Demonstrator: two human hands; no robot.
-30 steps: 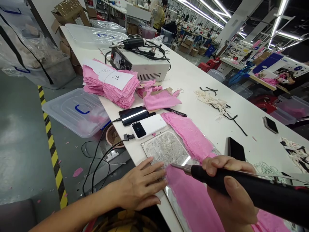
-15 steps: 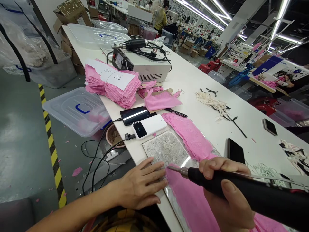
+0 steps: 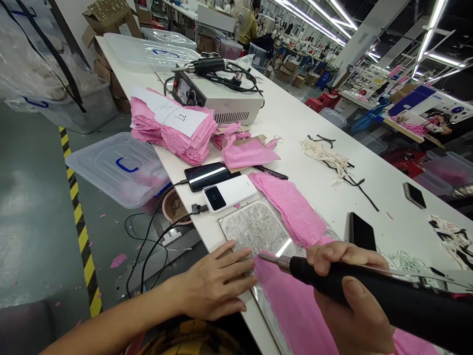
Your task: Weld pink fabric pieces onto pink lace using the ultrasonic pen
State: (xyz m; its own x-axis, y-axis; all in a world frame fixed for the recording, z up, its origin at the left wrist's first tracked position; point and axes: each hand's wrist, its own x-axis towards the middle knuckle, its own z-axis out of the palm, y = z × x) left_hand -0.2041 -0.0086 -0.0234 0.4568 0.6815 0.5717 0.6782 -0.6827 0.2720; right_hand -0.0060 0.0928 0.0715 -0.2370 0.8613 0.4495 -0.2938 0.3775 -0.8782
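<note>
My left hand (image 3: 214, 283) lies flat with fingers stretched out, pressing the left edge of a pink lace piece (image 3: 295, 305) on a scratched glass plate (image 3: 254, 227) at the table's near edge. My right hand (image 3: 351, 301) is wrapped round a black hand-held cutting tool (image 3: 369, 291). Its metal tip (image 3: 268, 257) touches the lace just beyond my left fingertips. A second strip of pink lace (image 3: 291, 207) lies along the plate's far side.
A white power bank (image 3: 229, 193) and a black phone (image 3: 210, 175) lie beyond the plate. Behind them are a stack of pink pieces (image 3: 173, 128) and a grey control box (image 3: 218, 96). More phones (image 3: 362, 231) and trimmings (image 3: 328, 158) lie to the right. Plastic bins (image 3: 118, 167) stand on the floor left.
The tool tip has shifted slightly left along the lace edge. My left hand has stayed in place.
</note>
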